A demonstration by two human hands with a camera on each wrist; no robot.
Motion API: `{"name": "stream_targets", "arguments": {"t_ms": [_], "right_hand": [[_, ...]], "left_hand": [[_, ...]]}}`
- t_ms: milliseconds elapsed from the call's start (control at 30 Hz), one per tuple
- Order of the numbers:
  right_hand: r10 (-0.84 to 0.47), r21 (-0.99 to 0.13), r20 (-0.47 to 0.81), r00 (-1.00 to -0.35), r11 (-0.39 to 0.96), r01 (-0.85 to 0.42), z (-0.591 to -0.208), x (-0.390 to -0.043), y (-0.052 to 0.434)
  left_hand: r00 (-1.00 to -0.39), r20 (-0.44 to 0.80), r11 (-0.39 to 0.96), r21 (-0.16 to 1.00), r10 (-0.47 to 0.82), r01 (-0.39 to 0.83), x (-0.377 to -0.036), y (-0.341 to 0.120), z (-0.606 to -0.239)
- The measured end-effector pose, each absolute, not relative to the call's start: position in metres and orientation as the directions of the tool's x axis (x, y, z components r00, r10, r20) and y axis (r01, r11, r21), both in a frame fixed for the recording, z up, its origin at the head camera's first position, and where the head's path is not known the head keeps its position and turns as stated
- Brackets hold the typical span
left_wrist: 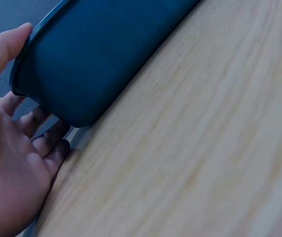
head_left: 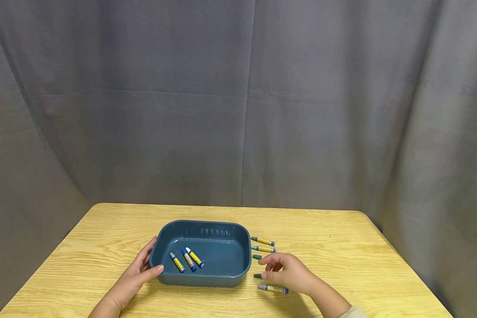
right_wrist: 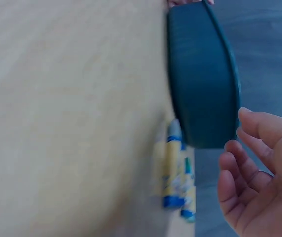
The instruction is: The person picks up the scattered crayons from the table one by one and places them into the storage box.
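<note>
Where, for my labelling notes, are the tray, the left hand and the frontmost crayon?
Tray (head_left: 221,257): head view, bare floor.
Left hand (left_wrist: 16,170): left wrist view, palm.
Frontmost crayon (head_left: 274,289): head view, wrapper.

Pale wooden table (head_left: 357,256) (rounded corners), dark blue tray (head_left: 202,281), crayons (head_left: 273,289) — five — beside it

From my station I log: tray (head_left: 204,281) on the table (head_left: 361,265), curtain (head_left: 175,132) behind both. In the tray's left half I count three crayons (head_left: 194,257), side by side. On the table, just right of the tray, I count five more crayons (head_left: 273,289) in a back-to-front row. Left hand (head_left: 134,274) at the tray's left end, thumb on the rim. Right hand (head_left: 288,271) right of the tray, over the row, partly covering its third and fourth crayons.
</note>
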State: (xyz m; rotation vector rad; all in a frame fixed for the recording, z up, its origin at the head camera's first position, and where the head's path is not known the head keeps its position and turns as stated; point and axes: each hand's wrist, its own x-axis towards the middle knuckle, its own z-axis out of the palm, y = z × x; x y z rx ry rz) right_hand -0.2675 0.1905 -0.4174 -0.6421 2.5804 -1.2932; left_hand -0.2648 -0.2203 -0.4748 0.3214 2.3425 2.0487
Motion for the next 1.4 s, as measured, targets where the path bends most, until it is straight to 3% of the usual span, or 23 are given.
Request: {"name": "stream_targets", "arguments": {"t_ms": [867,1400], "right_hand": [[-0.423,-0.758,-0.012,-0.906,0.595,-0.267,-0.449,-0.250,0.212],[-0.427,-0.777,-0.003,-0.904,0.571,-0.267,-0.439,-0.256,0.211]], "left_hand": [[-0.975,0.144,0.122,0.979,0.170,0.166,-0.262,-0.220,-0.475],[-0.979,0.113,0.124,0.983,0.170,0.135,-0.263,-0.220,-0.475]]}}
